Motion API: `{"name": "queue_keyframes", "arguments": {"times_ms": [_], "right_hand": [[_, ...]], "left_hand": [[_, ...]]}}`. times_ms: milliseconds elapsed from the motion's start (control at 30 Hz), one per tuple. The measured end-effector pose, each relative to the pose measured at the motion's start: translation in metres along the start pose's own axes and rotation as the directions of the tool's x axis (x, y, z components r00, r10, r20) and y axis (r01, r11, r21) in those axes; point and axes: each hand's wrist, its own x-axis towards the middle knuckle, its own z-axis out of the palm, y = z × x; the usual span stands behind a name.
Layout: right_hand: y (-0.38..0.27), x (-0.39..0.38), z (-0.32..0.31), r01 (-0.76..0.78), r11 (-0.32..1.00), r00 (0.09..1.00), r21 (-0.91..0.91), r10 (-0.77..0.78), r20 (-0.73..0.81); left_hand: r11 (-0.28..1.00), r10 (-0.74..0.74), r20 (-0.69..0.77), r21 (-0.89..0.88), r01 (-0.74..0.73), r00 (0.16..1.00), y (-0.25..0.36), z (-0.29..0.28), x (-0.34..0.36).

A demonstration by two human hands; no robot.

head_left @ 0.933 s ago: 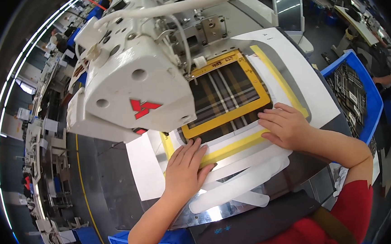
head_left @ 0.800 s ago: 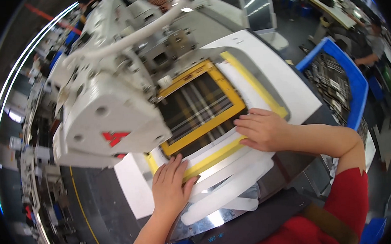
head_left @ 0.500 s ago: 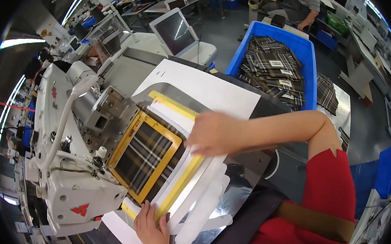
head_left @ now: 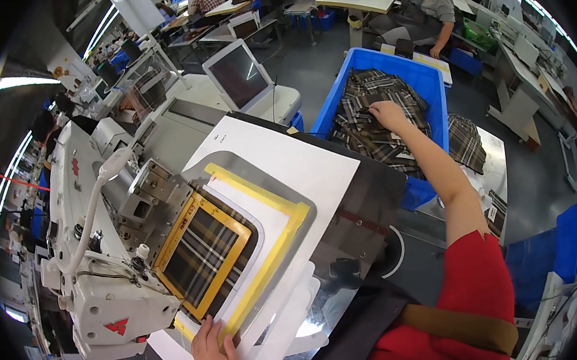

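My left hand rests flat on the near edge of a white template with yellow borders lying on the sewing machine table. A yellow clamp frame holds a piece of plaid fabric under the white machine head. My right hand reaches far to the right into a blue bin, its fingers on the stack of plaid fabric pieces inside. Whether the fingers have closed on a piece cannot be seen.
A monitor stands behind the table. More plaid pieces lie on a side surface beside the bin. Blue crates stand at the right. Other people sit at tables at the back.
My right hand left the template and swung out to the blue bin of plaid pieces. My head turned right. The left hand stayed on the template's near edge.
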Motion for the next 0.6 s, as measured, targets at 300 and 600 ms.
{"name": "queue_keyframes", "arguments": {"times_ms": [300, 600], "right_hand": [[-0.21, -0.081, -0.115, 0.771, 0.614, 0.588, 0.17, -0.584, -0.559], [-0.338, -0.159, -0.096, 0.888, 0.001, 0.285, 0.459, -0.786, -0.549]], "left_hand": [[0.749, 0.001, 0.237, -0.644, 0.156, 0.971, 0.052, -0.034, 0.032], [0.216, -0.129, 0.385, -0.888, 0.405, 0.914, 0.047, 0.004, 0.06]]}}
